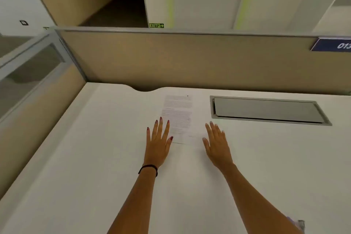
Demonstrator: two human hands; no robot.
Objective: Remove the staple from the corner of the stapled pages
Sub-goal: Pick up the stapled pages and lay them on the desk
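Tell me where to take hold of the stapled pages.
Pinch the near edge of the stapled pages, coming from your side: they lie flat on the desk, and that edge lies nearest, between the left hand and right hand. What may be the staple is a dark speck by the far right corner.
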